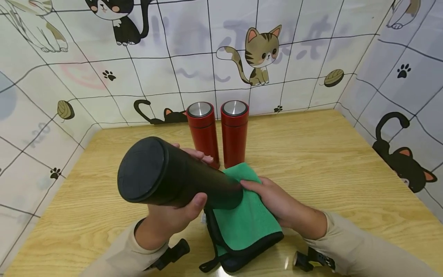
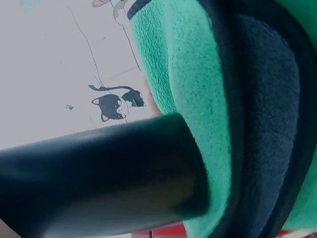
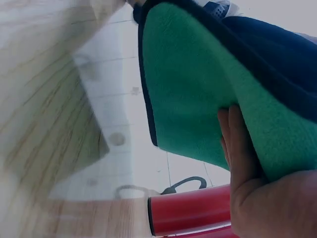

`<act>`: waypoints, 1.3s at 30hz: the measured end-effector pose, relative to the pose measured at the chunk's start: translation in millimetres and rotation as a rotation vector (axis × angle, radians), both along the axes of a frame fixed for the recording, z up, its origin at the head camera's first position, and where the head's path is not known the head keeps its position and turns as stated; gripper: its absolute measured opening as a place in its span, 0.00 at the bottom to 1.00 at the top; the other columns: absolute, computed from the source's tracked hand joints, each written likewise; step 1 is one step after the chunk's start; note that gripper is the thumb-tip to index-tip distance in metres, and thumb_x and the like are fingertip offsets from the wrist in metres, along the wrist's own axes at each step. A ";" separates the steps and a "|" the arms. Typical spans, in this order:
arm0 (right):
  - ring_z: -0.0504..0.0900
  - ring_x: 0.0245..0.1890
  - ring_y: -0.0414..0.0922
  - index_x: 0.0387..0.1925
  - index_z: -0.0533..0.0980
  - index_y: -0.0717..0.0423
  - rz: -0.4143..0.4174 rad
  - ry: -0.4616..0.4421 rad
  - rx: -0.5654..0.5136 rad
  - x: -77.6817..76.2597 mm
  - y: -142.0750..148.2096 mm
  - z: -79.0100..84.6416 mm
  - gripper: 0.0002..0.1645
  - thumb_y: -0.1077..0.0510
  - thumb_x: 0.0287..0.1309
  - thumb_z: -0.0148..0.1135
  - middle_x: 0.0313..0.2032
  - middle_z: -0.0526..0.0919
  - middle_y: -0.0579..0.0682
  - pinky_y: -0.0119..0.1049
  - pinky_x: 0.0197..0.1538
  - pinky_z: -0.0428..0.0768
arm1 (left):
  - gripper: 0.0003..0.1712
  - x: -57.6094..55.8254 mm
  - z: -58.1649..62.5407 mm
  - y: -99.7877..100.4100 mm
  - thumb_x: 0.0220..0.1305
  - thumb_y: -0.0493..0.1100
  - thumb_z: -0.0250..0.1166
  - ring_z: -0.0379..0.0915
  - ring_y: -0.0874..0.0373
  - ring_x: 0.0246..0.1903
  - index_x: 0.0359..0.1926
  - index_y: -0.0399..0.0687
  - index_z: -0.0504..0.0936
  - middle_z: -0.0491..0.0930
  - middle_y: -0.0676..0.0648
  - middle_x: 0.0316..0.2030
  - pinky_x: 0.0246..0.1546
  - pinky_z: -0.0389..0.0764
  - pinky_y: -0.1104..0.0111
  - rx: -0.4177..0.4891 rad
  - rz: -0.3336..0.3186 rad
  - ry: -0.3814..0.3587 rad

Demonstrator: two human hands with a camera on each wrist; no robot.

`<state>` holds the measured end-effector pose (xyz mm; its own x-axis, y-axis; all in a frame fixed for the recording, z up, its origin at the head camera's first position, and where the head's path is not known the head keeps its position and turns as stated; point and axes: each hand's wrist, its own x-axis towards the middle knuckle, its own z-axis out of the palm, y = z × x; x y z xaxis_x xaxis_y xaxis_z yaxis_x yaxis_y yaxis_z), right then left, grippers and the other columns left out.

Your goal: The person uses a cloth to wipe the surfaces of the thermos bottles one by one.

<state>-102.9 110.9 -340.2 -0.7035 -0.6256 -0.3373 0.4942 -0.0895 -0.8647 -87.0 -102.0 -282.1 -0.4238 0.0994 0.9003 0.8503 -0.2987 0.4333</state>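
My left hand (image 1: 166,219) grips a black thermos flask (image 1: 194,175), thumb on the near side and fingers round the far side. The flask is tilted, one broad flat end facing up and left. Its lower right end meets a folded green cloth (image 1: 249,227) with black edging, and in the left wrist view the cloth (image 2: 193,74) wraps against that end of the flask (image 2: 99,173). My right hand (image 1: 280,202) holds the cloth, thumb on top and fingers underneath. The right wrist view shows those fingers (image 3: 240,144) against the green underside.
Two red thermos flasks with silver-topped lids, a left one (image 1: 204,134) and a right one (image 1: 234,134), stand upright behind the cloth. The wooden table (image 1: 311,154) backs onto a cat-patterned sheet (image 1: 194,73), which also hangs along both sides.
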 end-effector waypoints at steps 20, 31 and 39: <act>0.82 0.39 0.42 0.55 0.66 0.59 0.046 0.097 0.064 1.8 2.1 -0.1 0.27 0.45 0.63 0.49 0.40 0.80 0.48 0.39 0.44 0.80 | 0.34 -18.7 16.3 -33.2 0.47 0.36 0.69 0.80 0.49 0.37 0.55 0.34 0.64 0.76 0.38 0.40 0.44 0.80 0.63 0.091 0.302 -0.222; 0.82 0.42 0.44 0.60 0.63 0.61 0.021 0.194 0.124 2.9 3.8 -0.3 0.31 0.44 0.64 0.48 0.44 0.80 0.51 0.41 0.46 0.80 | 0.36 -79.5 -11.1 -70.8 0.49 0.36 0.67 0.72 0.58 0.44 0.59 0.49 0.61 0.70 0.52 0.46 0.47 0.75 0.67 -0.106 0.586 -0.592; 0.82 0.42 0.46 0.61 0.62 0.59 0.042 0.231 0.151 2.4 0.3 0.8 0.31 0.44 0.65 0.47 0.46 0.79 0.53 0.43 0.46 0.80 | 0.39 -104.8 -20.9 -85.2 0.50 0.42 0.69 0.68 0.56 0.52 0.60 0.52 0.58 0.68 0.47 0.54 0.55 0.69 0.56 -0.229 0.632 -0.676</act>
